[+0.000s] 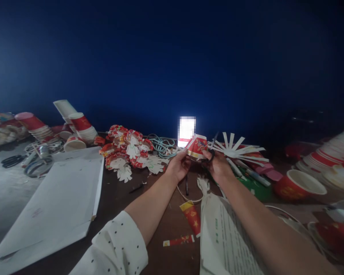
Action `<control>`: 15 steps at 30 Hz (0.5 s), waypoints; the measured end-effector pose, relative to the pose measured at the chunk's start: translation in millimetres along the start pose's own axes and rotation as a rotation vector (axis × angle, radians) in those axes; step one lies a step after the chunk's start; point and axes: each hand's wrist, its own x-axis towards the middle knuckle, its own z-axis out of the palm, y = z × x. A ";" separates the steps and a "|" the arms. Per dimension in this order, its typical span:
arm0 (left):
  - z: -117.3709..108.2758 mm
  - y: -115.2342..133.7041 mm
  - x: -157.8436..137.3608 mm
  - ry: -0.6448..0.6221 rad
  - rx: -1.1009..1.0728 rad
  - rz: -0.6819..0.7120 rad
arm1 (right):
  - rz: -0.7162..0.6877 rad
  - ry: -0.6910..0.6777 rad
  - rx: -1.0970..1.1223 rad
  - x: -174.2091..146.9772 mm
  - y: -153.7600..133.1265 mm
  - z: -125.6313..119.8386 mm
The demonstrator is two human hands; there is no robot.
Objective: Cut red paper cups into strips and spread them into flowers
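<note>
My left hand [180, 167] is closed on a red paper cup [197, 146] with a gold band and a printed pattern. It is held above the dark table, in front of a bright phone screen [183, 142]. At the cup's right side, my right hand [219, 167] is closed around the dark handles of a pair of scissors [211, 152], whose blade points up. Whether the blades touch the cup I cannot tell. Below the hands lie a red cut strip with a yellow end [191, 219] and a narrow red strip [179, 241].
Red-and-white paper figures [133, 147] are piled left of centre. A white cardboard sheet [65, 191] lies at left, with stacked cups [81, 124] behind. A white cup cut into strips [232, 150], markers [255, 176], a printed bag [226, 236] and a red bowl [299, 187] are at right.
</note>
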 end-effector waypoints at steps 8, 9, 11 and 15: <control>-0.3 7.0 7.0 0.015 -0.030 0.127 | -0.305 0.156 -0.272 -9.7 -8.0 6.7; -0.4 8.8 7.5 0.010 -0.035 0.135 | -0.291 0.102 -0.296 -12.9 -10.1 8.6; -0.3 12.7 7.7 0.007 -0.044 0.160 | -0.221 -0.043 -0.341 -19.1 -12.1 12.3; 0.6 19.6 6.7 0.047 -0.023 0.185 | -0.070 -0.310 -0.431 -24.9 -4.2 13.9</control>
